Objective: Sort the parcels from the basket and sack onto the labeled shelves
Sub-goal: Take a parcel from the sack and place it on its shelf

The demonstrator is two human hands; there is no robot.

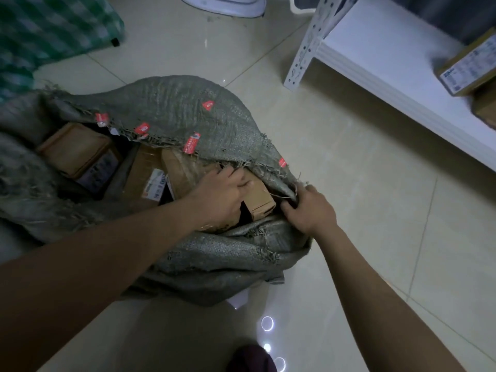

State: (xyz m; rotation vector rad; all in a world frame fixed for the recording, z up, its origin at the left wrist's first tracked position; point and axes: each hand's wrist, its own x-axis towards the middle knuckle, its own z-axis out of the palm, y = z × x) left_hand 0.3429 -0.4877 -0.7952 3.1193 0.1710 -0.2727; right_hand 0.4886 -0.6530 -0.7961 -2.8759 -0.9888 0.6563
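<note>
Grey woven sack (188, 114) lies open on the tiled floor (349, 183) w/ several cardboard parcels inside; left hand (222, 194) reaches into the mouth, fingers curled over a small brown box (259, 201) at the rim (grip partly hidden by fabric). Right hand (308, 210) pinches the sack's frayed edge just beside that box. White shelf (375, 63) stands at upper right, another parcel (469, 68) on it

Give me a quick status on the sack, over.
Left hand gripping a box in the sack. Right hand holding the sack's rim. Sack flap overhangs the box.
</note>
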